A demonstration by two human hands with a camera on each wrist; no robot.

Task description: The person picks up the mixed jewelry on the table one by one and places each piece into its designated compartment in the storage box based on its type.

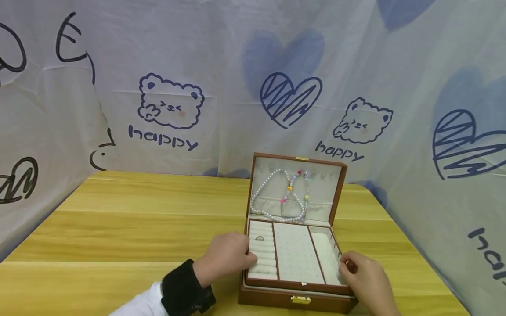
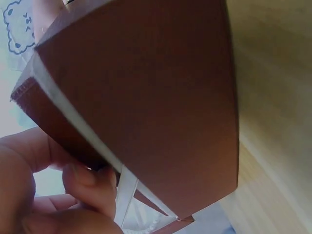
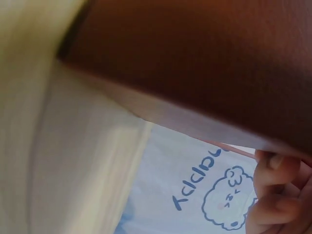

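Note:
A brown jewelry box (image 1: 272,297) stands with its lid (image 1: 339,197) raised. Its upper tray (image 1: 298,252) has white ring rolls at left, a dotted middle panel and a narrow right compartment. One ring (image 1: 259,238) sits in the rolls. My left hand (image 1: 227,256) pinches the tray's left edge, and my right hand (image 1: 369,278) grips the right edge. From the left wrist, the tray is tilted up off the box's pale rim, with a white ribbon (image 2: 126,192) beside the left fingers (image 2: 92,187). Right fingers (image 3: 275,178) curl at the box's upper edge in the right wrist view.
A pearl necklace (image 1: 263,185) and a colorful beaded strand (image 1: 290,188) hang inside the lid. The box stands on a yellow wood table (image 1: 158,219). Behind and beside it hangs a white cloth (image 1: 229,87) printed with hearts and bears.

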